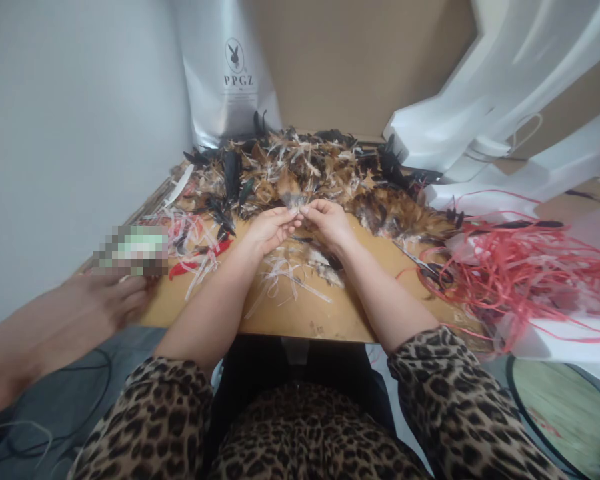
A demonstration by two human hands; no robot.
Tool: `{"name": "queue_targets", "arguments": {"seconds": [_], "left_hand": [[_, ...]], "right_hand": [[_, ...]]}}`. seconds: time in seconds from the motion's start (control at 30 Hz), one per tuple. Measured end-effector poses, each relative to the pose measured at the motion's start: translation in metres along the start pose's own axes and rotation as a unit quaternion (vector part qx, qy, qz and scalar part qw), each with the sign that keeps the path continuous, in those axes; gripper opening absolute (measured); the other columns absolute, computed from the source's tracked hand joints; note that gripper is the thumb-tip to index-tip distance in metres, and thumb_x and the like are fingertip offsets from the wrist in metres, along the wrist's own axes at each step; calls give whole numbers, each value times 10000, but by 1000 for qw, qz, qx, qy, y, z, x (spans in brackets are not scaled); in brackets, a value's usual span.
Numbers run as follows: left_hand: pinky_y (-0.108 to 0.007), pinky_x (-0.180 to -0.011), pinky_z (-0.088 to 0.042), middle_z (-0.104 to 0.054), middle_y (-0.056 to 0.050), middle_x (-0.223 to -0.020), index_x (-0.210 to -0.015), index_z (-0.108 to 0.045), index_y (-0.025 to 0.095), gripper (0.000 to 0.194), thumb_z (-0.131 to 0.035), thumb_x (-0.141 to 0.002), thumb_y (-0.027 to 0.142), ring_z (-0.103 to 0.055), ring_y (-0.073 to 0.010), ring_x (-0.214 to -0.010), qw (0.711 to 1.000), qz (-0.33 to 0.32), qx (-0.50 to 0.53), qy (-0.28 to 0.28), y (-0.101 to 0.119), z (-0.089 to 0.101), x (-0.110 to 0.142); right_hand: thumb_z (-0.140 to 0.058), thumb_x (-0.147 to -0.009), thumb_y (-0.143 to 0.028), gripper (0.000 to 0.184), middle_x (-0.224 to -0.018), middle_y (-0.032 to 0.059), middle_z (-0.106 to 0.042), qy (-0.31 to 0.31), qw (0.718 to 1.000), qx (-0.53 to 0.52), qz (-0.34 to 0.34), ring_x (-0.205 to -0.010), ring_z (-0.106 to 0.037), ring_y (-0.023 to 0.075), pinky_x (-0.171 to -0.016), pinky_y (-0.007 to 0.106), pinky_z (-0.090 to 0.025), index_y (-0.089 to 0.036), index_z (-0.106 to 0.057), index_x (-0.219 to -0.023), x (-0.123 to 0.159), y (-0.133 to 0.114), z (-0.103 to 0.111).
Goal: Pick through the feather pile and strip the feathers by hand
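In the head view, the person sits before a tabletop [310, 323], and both hands meet above its middle, near the front of a wide feather pile [310, 163]. The left hand [275, 230] has the thumb and forefinger pinched together, and the right hand [329, 223] does the same just beside it, so that a small feather tuft [293, 193], brown and greyish, is gripped between the fingertips of both; where exactly each finger presses is too small to tell. Below the hands, thin white strips [286, 277] lie loosely on the tabletop. To the right of them is a pair of scissors [434, 270], whose handles are near a large tangle of red strings [535, 267]. At the left, another person's hand [123, 293] is near the tabletop edge, and the thing at its fingers is blurred. Close by lie red pieces [183, 269] among pale strips. Behind the pile, a silvery bag [235, 110] with a rabbit mark stands upright.
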State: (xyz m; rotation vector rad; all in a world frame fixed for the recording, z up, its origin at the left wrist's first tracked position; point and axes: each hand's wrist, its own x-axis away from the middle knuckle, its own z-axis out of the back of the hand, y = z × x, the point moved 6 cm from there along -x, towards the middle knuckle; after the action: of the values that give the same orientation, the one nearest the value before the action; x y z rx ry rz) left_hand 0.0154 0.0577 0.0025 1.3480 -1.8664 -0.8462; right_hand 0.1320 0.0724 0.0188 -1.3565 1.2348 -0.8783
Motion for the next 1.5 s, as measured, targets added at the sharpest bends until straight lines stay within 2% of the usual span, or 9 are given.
{"name": "queue_targets", "arguments": {"seconds": [0.17, 0.37, 0.5, 0.63, 0.87, 1.13, 1.33, 1.5], "left_hand": [[-104, -501, -453, -655, -47, -659, -747, -631, 59, 25, -611, -742, 45, -593, -40, -544, 1000, -6, -12, 17, 0, 1, -1], [-111, -510, -459, -649, -49, -646, -703, -614, 63, 35, -641, -714, 42, -593, -44, -544, 999, -19, -18, 31, 1, -1, 1], [-117, -499, -448, -640, -44, -630, -704, -606, 68, 58, -657, -696, 43, -582, -46, -535, 998, -27, -27, 45, 3, 0, 2], [-118, -506, -439, -635, -35, -616, -700, -606, 68, 46, -630, -713, 31, -573, -41, -537, 998, -30, -33, 41, 4, -2, 3], [-121, -525, -449, -640, -46, -625, -711, -630, 56, 26, -654, -701, 51, -582, -44, -547, 999, -23, -37, 17, 2, -4, 2], [-118, -519, -454, -646, -54, -637, -719, -646, 55, 53, -680, -686, 78, -591, -48, -547, 998, -30, -55, -1, -1, 1, -1], [-131, -517, -460, -650, -59, -641, -709, -643, 58, 95, -708, -666, 112, -578, -45, -513, 995, -28, -91, 15, -1, 2, 1], [-141, -524, -470, -661, -71, -645, -712, -651, 53, 94, -702, -674, 122, -597, -61, -529, 993, -31, -109, 18, 0, -1, 2]], "right_hand": [[-767, -540, -392, 320, -537, -28, -582, 22, 1000, 8, -19, -444, -436, 59, -450, 203, -325, -154, -572, -629, 2, -2, 3], [-746, -563, -366, 275, -538, -37, -582, 38, 999, 37, 6, -471, -463, 62, -468, 198, -352, -162, -568, -615, 2, -6, 4], [-749, -559, -358, 278, -526, -41, -572, 40, 999, 25, -5, -447, -446, 58, -443, 195, -329, -162, -559, -611, 2, -4, 3], [-768, -542, -352, 300, -521, -46, -561, 29, 999, -21, -23, -435, -447, 56, -438, 195, -327, -163, -553, -629, 1, 1, 2], [-782, -532, -341, 314, -528, -45, -574, 35, 998, -53, -13, -465, -487, 63, -452, 186, -335, -164, -542, -627, 1, 2, 0], [-776, -549, -345, 308, -527, -52, -565, 23, 997, -66, -24, -487, -510, 72, -504, 201, -405, -174, -533, -632, 0, 9, 0], [-785, -538, -362, 312, -534, -38, -573, 12, 998, -47, -42, -513, -538, 84, -523, 213, -440, -167, -580, -668, -1, 9, 1], [-800, -515, -322, 311, -532, -41, -585, 22, 995, -88, -47, -484, -536, 74, -498, 202, -434, -162, -566, -642, 1, 8, -2]]}}
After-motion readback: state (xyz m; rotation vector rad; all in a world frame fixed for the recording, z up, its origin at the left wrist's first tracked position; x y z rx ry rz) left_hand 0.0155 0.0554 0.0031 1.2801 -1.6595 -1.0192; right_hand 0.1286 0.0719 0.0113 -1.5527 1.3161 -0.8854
